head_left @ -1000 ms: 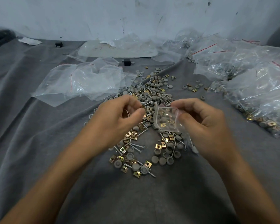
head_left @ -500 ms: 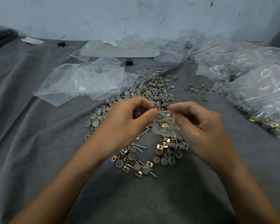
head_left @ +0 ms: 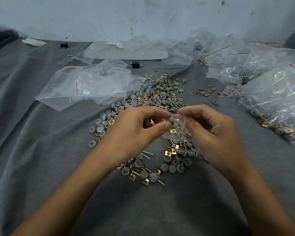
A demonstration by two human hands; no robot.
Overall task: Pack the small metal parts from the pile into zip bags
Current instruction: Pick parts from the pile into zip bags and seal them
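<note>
Over the pile's (head_left: 160,99) near half, the left hand (head_left: 134,130) and right hand (head_left: 216,133) pinch the small zip bag (head_left: 176,132) with curled fingers, apparently at its blurred mouth. The bag is probably limp, slippery and lightly loaded, so hold the top strip.

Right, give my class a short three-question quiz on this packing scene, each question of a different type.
1. True or false: the small zip bag lies untouched on the grey cloth.
2. On which side of the pile of parts do the filled bags lie? A) the person's left B) the person's right C) nearer than the pile
3. What pinches the small zip bag's top?

Key: 1 false, it is held; 2 B; 3 the left hand and the right hand.
</note>
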